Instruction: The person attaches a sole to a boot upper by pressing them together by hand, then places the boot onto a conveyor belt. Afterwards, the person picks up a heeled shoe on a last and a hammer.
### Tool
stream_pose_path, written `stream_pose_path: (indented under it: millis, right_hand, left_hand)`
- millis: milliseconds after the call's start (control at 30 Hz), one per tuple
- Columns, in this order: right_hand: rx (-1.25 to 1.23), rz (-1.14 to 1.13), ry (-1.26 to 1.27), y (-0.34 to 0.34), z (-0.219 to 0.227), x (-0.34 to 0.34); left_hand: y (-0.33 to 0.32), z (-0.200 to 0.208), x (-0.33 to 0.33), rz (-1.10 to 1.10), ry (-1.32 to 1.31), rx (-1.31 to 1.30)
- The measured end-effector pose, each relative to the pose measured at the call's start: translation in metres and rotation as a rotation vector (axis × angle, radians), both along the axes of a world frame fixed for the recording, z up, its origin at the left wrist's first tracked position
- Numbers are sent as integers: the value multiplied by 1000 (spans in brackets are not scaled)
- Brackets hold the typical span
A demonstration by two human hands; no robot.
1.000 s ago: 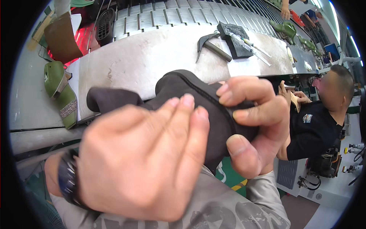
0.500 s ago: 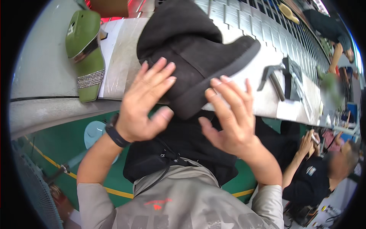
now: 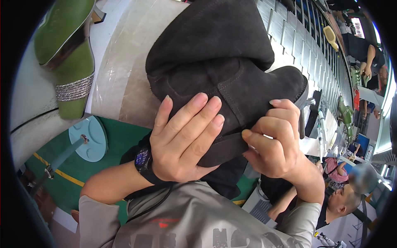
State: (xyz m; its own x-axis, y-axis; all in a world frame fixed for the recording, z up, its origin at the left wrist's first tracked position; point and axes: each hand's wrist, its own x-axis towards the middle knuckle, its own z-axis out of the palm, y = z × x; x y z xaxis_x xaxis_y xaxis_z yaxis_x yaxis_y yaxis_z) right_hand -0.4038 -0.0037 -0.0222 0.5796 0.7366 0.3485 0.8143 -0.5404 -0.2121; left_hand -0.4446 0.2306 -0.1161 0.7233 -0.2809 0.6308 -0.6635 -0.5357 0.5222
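Observation:
A dark suede boot (image 3: 206, 45) lies on its side before me, its folded shaft toward the far side and its toe to the right. My left hand (image 3: 186, 136) holds the heel end, long fingers laid across the suede and the thumb low by the sole. Along the sole edge (image 3: 225, 149), my right hand (image 3: 275, 142) pinches with curled fingers and thumb. Whether anything small sits between those right fingertips is hidden. The boot's near end hangs over the work surface's front edge.
A green heeled sandal (image 3: 66, 53) with a glittery strap lies at the left. Metal slats (image 3: 285, 41) run behind the boot. A light blue round stool (image 3: 87, 138) stands below left. A person (image 3: 343, 200) sits at the right, close to my right arm.
Both hands have closed in on the boot; they hovered over it before, fingers spread. The right hand now pinches the sole edge. My view has moved nearer to the boot.

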Motion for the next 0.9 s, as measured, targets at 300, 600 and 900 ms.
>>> stream_pose_path:
  millis: [300,600,900]
  right_hand:
    - [-168,-129,49,-13,19,9]
    - [2,-127,32,-30,8,19]
    - [53,-118,49,-40,2,22]
  left_hand:
    - [7,3,4,-34,70,3]
    - [8,1,3,-43,70,17]
    - [11,-3,6,-71,44,37]
